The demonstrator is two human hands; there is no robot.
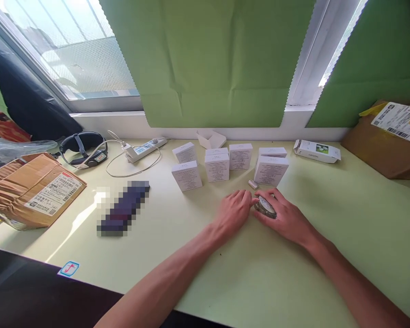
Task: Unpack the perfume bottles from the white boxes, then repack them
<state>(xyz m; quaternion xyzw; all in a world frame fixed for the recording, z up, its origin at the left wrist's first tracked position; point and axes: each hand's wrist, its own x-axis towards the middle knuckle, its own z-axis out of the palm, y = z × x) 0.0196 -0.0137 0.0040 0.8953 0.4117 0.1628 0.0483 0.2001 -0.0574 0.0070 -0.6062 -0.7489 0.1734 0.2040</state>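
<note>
My right hand [283, 213] is closed round a flat round thing with a pale top and a dark rim [265, 207], which looks like a roll of tape. Beside it, my left hand [235, 208] rests on the table with its fingers curled; its thumb side reaches the near edge of the round thing. Whatever its fingers pinch is hidden. A small shiny cylinder [253, 184] lies just beyond both hands. Behind that, several white printed boxes stand upright, among them a front right box [271, 171], a middle box [217, 167] and a front left box [187, 176].
An open white carton [317, 151] lies at the back right, near a brown parcel [386, 141]. To the left are a torn cardboard box [51, 191], a black head strap [84, 149], a power strip [145, 149] with a cable, and a blurred dark object [125, 209].
</note>
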